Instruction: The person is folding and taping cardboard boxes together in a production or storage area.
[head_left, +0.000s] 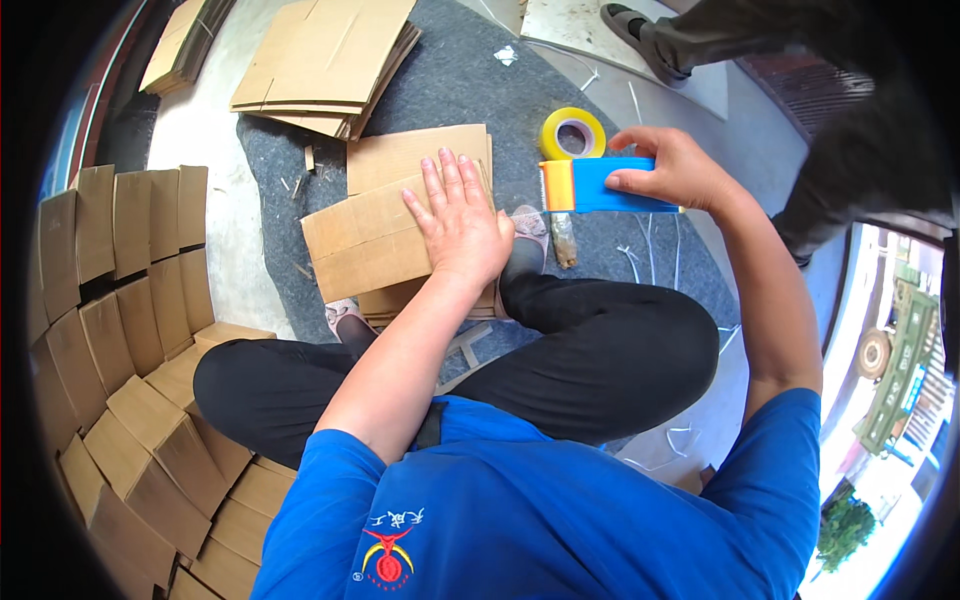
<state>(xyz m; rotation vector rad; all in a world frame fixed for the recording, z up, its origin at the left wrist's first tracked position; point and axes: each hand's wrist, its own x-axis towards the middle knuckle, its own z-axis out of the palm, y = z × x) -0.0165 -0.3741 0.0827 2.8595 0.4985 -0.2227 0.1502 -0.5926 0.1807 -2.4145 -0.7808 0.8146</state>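
My left hand [458,220] lies flat, fingers stretched, on top of a closed brown cardboard box [355,235] between my feet. Another piece of cardboard [415,150] shows just beyond it. To the right, my right hand [672,172] is wrapped round a blue tape dispenser [595,185] with an orange end and a toothed edge. A yellow-rimmed tape roll [550,133] adjoins the dispenser's far side. The dispenser is held apart from the box. Part of its right end is hidden by my fingers.
Flat cardboard sheets [310,55] are stacked at the far left on a grey mat [450,60]. Rows of closed boxes [150,430] pile up on my left. Another person's leg [840,110] and sandalled foot [640,35] are at the far right. White string [650,250] lies on the floor.
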